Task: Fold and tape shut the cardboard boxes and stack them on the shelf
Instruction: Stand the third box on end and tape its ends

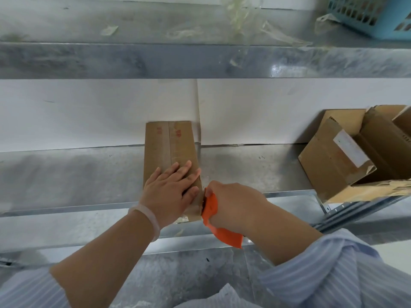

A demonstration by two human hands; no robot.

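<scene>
A narrow brown cardboard box (169,145) lies lengthwise on the metal shelf (255,165), with clear tape running down its top seam. My left hand (171,192) presses flat on the near end of the box, fingers spread. My right hand (233,205) grips an orange tape dispenser (219,227) held against the box's near right corner. The dispenser's roll is hidden by my hand.
Open cardboard boxes (355,156) lean together at the right end of the same shelf. The shelf above (155,61) carries scraps of clear tape and a blue plastic basket (375,16) at the far right. A white wall backs the shelves.
</scene>
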